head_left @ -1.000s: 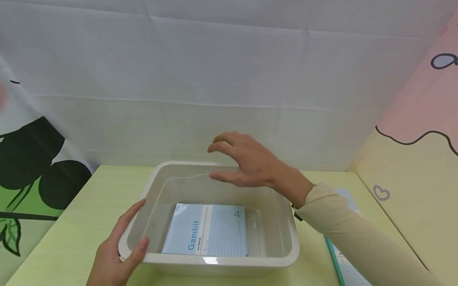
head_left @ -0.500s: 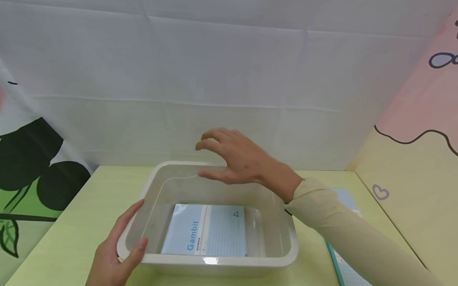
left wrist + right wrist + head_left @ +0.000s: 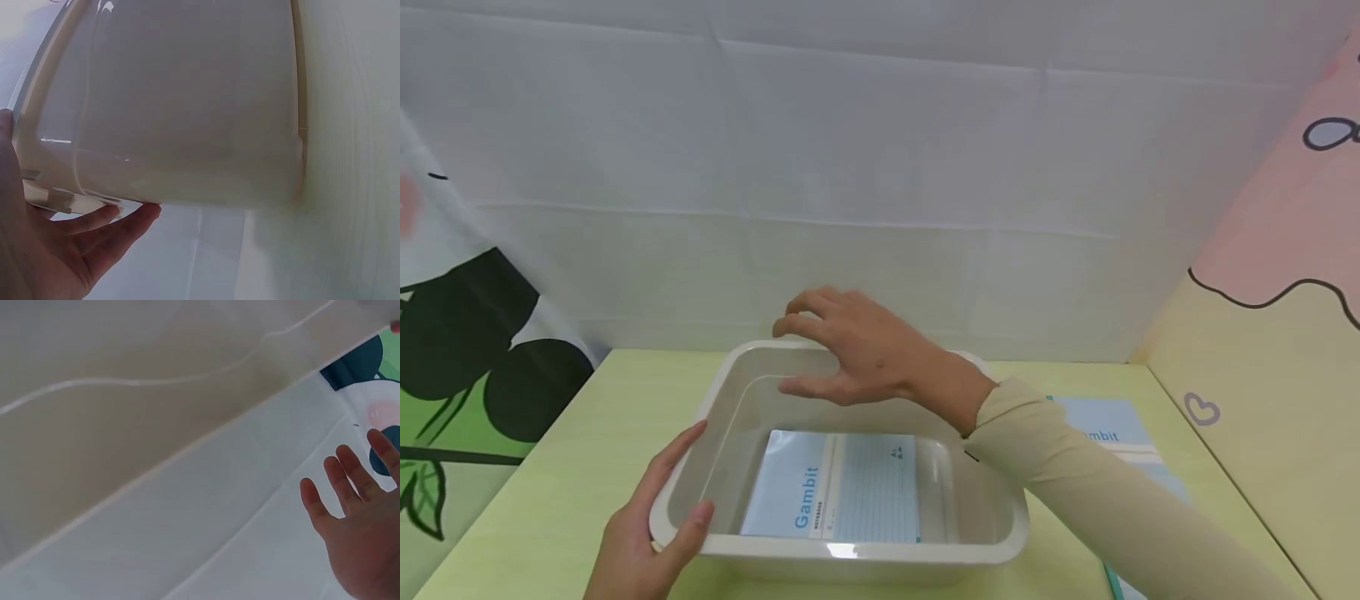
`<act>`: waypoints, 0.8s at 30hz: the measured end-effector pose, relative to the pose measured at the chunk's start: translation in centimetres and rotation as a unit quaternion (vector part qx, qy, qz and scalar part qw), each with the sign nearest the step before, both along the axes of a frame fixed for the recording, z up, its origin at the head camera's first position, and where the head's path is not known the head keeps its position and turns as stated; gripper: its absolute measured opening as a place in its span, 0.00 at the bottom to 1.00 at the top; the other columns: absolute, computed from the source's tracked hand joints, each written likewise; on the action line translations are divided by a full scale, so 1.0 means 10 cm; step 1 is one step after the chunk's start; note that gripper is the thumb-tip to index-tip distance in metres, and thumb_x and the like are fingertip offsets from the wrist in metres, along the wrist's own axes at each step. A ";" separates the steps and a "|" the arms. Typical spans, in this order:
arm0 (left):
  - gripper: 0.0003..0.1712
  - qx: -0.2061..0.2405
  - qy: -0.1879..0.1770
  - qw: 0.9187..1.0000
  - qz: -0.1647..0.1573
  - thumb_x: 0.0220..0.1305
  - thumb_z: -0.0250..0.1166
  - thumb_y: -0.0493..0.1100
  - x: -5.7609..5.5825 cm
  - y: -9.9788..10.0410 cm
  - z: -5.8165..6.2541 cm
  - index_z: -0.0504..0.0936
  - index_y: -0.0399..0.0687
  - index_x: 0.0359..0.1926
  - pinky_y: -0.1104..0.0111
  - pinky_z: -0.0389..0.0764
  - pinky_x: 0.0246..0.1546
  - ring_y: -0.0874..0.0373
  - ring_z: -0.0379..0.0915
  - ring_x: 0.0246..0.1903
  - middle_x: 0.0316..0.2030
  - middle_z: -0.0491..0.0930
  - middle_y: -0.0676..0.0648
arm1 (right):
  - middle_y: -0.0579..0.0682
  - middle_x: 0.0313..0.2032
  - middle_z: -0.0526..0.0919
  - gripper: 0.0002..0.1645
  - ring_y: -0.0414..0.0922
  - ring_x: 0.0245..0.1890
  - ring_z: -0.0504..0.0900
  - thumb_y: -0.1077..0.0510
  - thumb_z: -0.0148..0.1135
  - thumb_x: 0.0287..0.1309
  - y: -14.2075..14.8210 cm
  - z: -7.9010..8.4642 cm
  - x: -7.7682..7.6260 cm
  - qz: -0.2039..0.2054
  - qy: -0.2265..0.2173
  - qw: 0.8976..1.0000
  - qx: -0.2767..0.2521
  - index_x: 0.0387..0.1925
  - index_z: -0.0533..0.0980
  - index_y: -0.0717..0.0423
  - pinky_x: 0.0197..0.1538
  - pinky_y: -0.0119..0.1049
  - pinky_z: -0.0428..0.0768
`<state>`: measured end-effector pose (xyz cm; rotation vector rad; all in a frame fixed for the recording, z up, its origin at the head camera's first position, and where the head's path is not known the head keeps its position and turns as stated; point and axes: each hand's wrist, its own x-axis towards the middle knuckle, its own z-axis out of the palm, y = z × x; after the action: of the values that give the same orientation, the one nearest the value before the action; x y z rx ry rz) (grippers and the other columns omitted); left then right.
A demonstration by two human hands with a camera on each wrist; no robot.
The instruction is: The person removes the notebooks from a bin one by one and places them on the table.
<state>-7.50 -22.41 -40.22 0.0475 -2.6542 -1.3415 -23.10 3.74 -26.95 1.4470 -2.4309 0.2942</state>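
Observation:
A pale rectangular plastic basin (image 3: 850, 548) stands on the table. My left hand (image 3: 643, 521) grips its left rim, thumb over the edge and fingers along the outer wall. In the left wrist view the fingertips press the outer wall (image 3: 187, 112) from the side. A light blue "Gambit" notebook (image 3: 831, 483) lies flat on the basin's bottom, cover up. Above the basin's far side hovers my right hand (image 3: 872, 350), fingers spread and slightly bent, holding nothing. The right wrist view shows that hand's palm (image 3: 369, 544) beside the basin's wall (image 3: 125, 444).
To the basin's right, another blue notebook (image 3: 1101, 412) with a teal edge lies on the yellow-green table (image 3: 572, 433), partly hidden under my right sleeve (image 3: 1090, 467). A white cloth (image 3: 880, 167) hangs behind, and printed panels flank both sides.
My right hand has moved leftward over the basin, uncovering more of the notebook at the right. The left hand and the basin stay where they were.

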 end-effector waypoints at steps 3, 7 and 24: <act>0.41 0.001 0.002 1.000 0.001 0.71 0.64 0.51 0.01 0.01 0.00 0.57 0.79 0.79 0.72 0.82 0.34 0.73 0.76 0.41 0.63 0.79 0.42 | 0.45 0.63 0.78 0.34 0.46 0.65 0.76 0.31 0.63 0.65 -0.06 -0.10 0.00 0.003 -0.018 1.000 0.016 0.65 0.76 0.41 0.68 0.45 0.74; 0.42 -0.001 0.011 1.000 0.001 0.71 0.65 0.51 0.02 0.03 0.01 0.57 0.79 0.79 0.72 0.82 0.34 0.73 0.76 0.41 0.62 0.80 0.42 | 0.44 0.65 0.76 0.34 0.44 0.66 0.74 0.30 0.61 0.66 -0.12 -0.20 0.01 0.003 -0.041 0.998 0.046 0.67 0.74 0.39 0.69 0.44 0.73; 0.42 -0.010 0.011 1.000 -0.005 0.71 0.65 0.51 -0.01 0.06 0.02 0.56 0.79 0.79 0.71 0.82 0.33 0.71 0.76 0.40 0.64 0.79 0.41 | 0.36 0.66 0.71 0.38 0.36 0.64 0.72 0.22 0.50 0.66 -0.43 -0.62 0.13 0.011 -0.015 0.966 0.258 0.72 0.67 0.30 0.64 0.37 0.76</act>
<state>-7.57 -21.77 -40.04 0.0158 -2.6526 -1.3115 -21.78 -0.60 -33.17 1.6721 -2.6375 -0.3456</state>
